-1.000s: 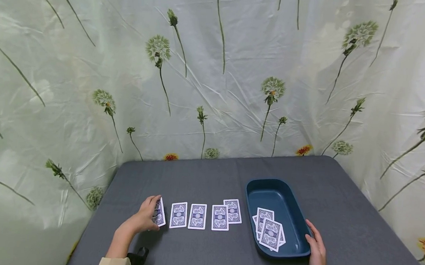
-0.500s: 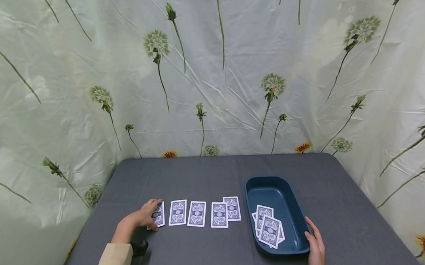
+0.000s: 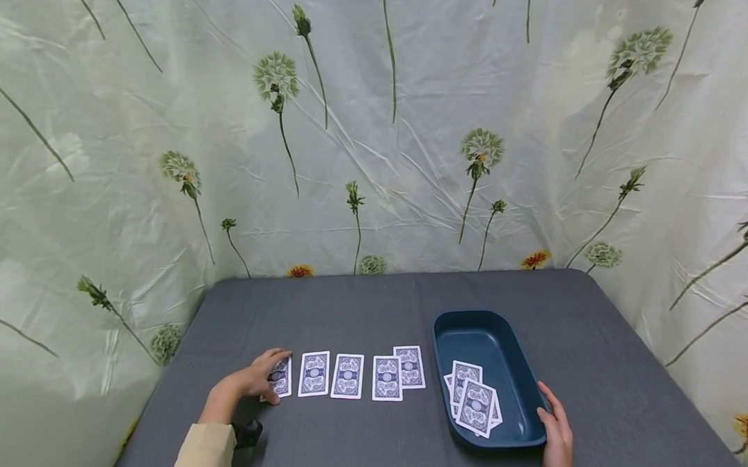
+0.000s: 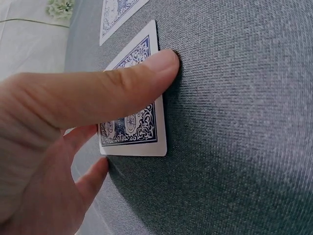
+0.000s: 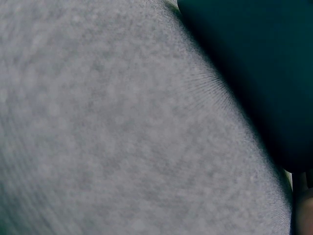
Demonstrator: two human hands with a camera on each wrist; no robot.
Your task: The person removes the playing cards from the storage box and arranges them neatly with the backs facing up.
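My left hand (image 3: pixel 248 380) spans the leftmost playing card (image 3: pixel 283 378), which lies blue-patterned back up on the grey cloth. In the left wrist view the thumb (image 4: pixel 127 88) crosses this card, its tip just past one edge, while the other fingers bend at the opposite side, partly hidden. To its right lie two single cards (image 3: pixel 314 374) in a row, then an overlapping pair (image 3: pixel 387 378). My right hand (image 3: pixel 558 440) grips the right rim of a dark blue tray (image 3: pixel 482 346). Several cards (image 3: pixel 476 408) are heaped, backs up, in the tray's near-left part.
The grey-covered table (image 3: pixel 352 441) ends at a hanging flower-print curtain (image 3: pixel 377 157) behind and on both sides. A black device (image 3: pixel 247 434) sits under the left wrist. Mostly cloth and the tray's dark outer wall (image 5: pixel 254 63) fill the right wrist view.
The leftmost card was tilted a second ago and now lies flatter, with the left hand lowered along with it. The right hand and tray keep their place; the head view has shifted slightly.
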